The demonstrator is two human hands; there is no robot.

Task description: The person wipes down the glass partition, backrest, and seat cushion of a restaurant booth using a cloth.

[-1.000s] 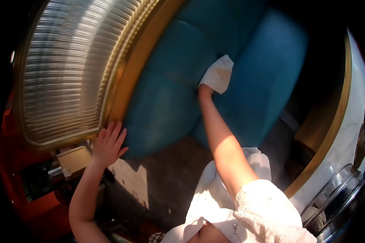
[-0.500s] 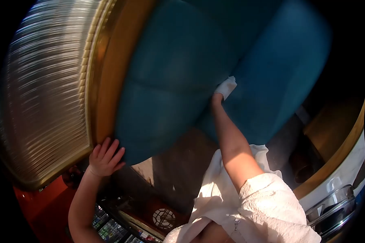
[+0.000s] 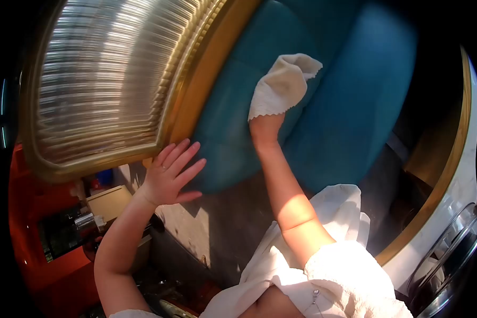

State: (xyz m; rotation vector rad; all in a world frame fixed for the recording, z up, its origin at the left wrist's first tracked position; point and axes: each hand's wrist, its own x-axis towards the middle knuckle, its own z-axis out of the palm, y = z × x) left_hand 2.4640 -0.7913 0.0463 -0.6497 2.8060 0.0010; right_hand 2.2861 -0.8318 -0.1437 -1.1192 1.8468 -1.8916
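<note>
My right hand [image 3: 267,127] holds a white cloth [image 3: 281,87] with a scalloped edge. The cloth drapes over the fingers and hides them, and it lies against the teal padded backrest [image 3: 238,85] of a bench, close to where it meets the seat [image 3: 365,95]. Fingers spread, my left hand [image 3: 169,172] is at the lower end of the backrest's wooden frame [image 3: 199,69], its fingertips near the wood and the teal padding. A thin ring shows on one left finger.
A ribbed glass panel in a gold-coloured frame [image 3: 95,172] rises behind the backrest. At right stands a wood-edged table [image 3: 408,241] with shiny metal ware [image 3: 445,265]. Orange-red furniture [image 3: 26,233] and a beige box [image 3: 108,204] are at left, above grey floor [image 3: 225,228].
My right hand has moved up and left from the seat crease onto the backrest, and the cloth now spreads wider over it. The view has shifted; my left hand's fingers are more spread.
</note>
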